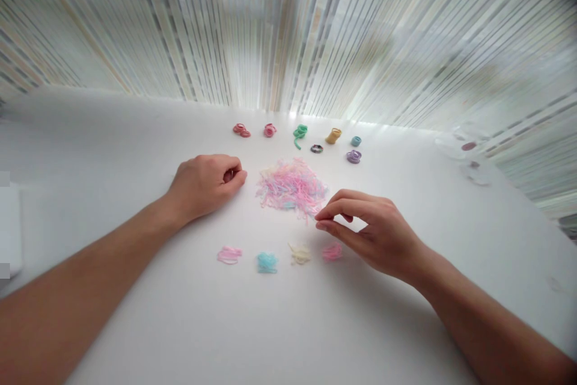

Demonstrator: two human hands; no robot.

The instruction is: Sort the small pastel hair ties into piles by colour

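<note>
A loose pile of thin pastel strands, which look like small elastic bands (293, 184), lies mid-table in pink, lilac and pale blue. At its right edge my right hand (376, 229) pinches thumb and fingertips together; whatever is between them is too small to make out. My left hand (205, 185) rests curled on the table left of the pile, with nothing visible in it. Nearer me is a row of small sorted heaps: light pink strands (229, 254), blue strands (267, 262), cream strands (300, 254) and deeper pink strands (332, 251).
Behind the pile stand small coiled bands: red (241, 130), pink (270, 130), green (300, 131), yellow (333, 136), blue (356, 141) and purple (354, 157). A dark patterned ring (317, 149) lies among them. String curtains (252, 30) hang along the table's far edge.
</note>
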